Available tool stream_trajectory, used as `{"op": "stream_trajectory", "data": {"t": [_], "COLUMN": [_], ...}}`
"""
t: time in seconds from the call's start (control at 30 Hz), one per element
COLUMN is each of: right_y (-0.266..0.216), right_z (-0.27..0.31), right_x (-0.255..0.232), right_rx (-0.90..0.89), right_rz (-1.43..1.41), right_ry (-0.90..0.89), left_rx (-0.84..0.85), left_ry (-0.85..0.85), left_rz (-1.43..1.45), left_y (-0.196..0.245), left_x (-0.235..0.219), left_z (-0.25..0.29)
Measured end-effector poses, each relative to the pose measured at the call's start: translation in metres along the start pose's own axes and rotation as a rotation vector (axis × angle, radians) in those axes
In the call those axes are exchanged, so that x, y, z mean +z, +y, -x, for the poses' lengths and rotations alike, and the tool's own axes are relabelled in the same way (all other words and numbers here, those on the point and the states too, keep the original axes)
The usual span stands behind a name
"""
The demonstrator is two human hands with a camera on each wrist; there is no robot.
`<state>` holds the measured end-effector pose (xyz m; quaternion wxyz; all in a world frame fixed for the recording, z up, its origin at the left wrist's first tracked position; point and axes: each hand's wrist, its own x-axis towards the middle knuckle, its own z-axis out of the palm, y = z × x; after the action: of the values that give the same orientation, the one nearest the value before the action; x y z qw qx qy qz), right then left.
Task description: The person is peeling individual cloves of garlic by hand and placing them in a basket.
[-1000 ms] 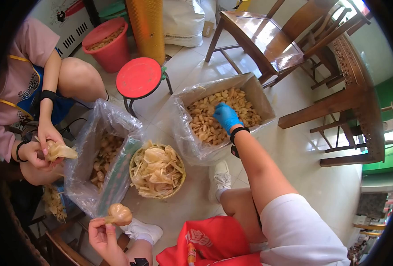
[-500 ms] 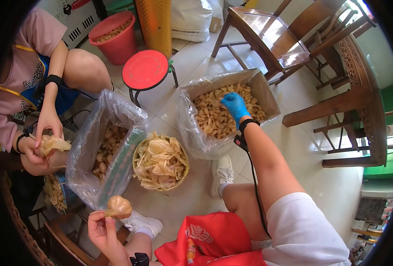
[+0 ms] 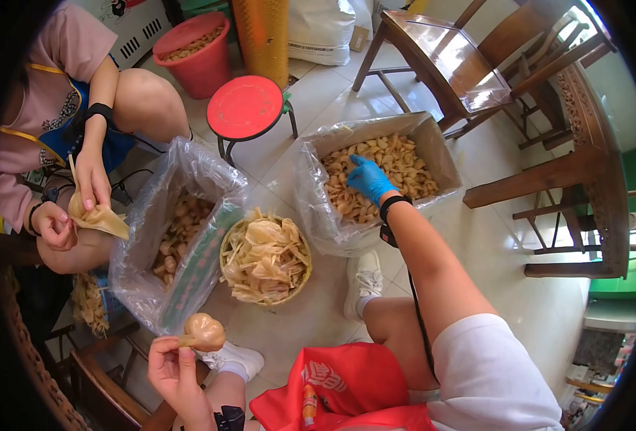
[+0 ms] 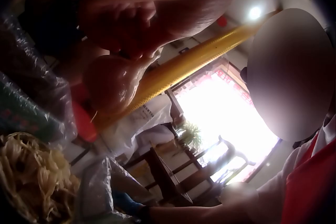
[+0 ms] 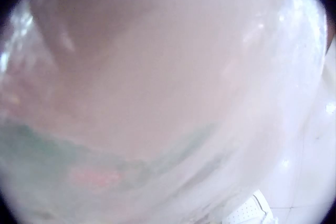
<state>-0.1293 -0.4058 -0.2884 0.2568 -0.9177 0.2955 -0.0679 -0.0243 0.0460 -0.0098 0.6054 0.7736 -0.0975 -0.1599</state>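
My bare left hand (image 3: pixel 181 381) pinches a garlic bulb (image 3: pixel 206 332) by its short stem, with thumb and fingertips; the bulb looks smooth and shiny. In the left wrist view the same bulb (image 4: pixel 111 83) hangs below the fingers, dark against the light. My right hand (image 3: pixel 370 179), in a blue glove, is over the plastic-lined box (image 3: pixel 443 169) of loose garlic cloves (image 3: pixel 397 154). Its fingers reach leftward over the cloves, nothing visible in them. The right wrist view shows only blurred plastic lining (image 5: pixel 157 87), the hand hidden.
A basket (image 3: pixel 308 276) of garlic skins stands between that box and another lined box (image 3: pixel 178 309) holding garlic bulbs. At the left, another person (image 3: pixel 91 183) handles a piece with papery skin. A red stool (image 3: pixel 246 108), pink bucket (image 3: pixel 201 75) and wooden chair (image 3: pixel 447 65) stand behind.
The gloved right hand has shifted slightly left and its fingers have spread over the cloves. My left hand still holds the bulb. The other person's hands have moved apart. The head view has shifted slightly.
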Motion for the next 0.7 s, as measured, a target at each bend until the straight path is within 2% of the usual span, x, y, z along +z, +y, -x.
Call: {"op": "stream_trajectory", "data": {"t": [0.13, 0.2, 0.23, 0.3, 0.33, 0.37, 0.43, 0.47, 0.53, 0.57, 0.6, 0.63, 0.7], "right_y": [-0.004, -0.008, -0.012, -0.016, -0.021, -0.026, -0.075, -0.097, -0.148, -0.182, -0.201, -0.222, -0.249], "right_z": [-0.005, -0.008, -0.009, -0.013, -0.016, -0.023, -0.032, -0.033, -0.037, -0.026, -0.019, -0.009, 0.012], "right_x": [0.006, 0.004, 0.001, -0.007, -0.009, -0.010, -0.043, -0.053, -0.072, -0.087, -0.084, -0.077, -0.048], "right_rx": [-0.015, 0.167, 0.165, 0.322, 0.277, 0.271, 0.413, 0.401, 0.289, 0.187, 0.066, 0.003, -0.068], "right_rz": [0.062, 0.069, 0.066, 0.004, -0.115, -0.116, -0.590, -0.594, -0.935, -0.961, -0.962, -0.810, -0.721], "right_ry": [-0.111, -0.039, -0.044, -0.004, 0.172, 0.160, 0.417, 0.394, 0.198, -0.028, -0.187, -0.281, -0.570], "left_rx": [-0.009, -0.005, -0.003, -0.001, 0.014, 0.027, 0.010, 0.003, 0.007, 0.021, -0.005, -0.001, -0.008], "left_ry": [0.003, -0.011, -0.002, 0.015, 0.010, 0.007, -0.003, -0.014, -0.002, -0.021, -0.005, 0.014, -0.003], "left_rz": [-0.006, -0.017, -0.019, -0.022, -0.031, -0.039, -0.026, -0.013, 0.004, 0.026, 0.065, 0.064, 0.116], "left_y": [0.001, 0.001, 0.000, 0.000, 0.001, 0.002, 0.008, 0.011, 0.010, 0.008, 0.006, 0.005, 0.003], "left_x": [0.001, 0.001, 0.001, 0.002, 0.001, 0.001, 0.003, 0.003, 0.002, 0.000, -0.002, -0.003, -0.004], "left_z": [0.002, 0.002, 0.002, 0.001, 0.001, 0.001, 0.001, 0.002, 0.003, 0.002, 0.002, 0.002, 0.003]}}
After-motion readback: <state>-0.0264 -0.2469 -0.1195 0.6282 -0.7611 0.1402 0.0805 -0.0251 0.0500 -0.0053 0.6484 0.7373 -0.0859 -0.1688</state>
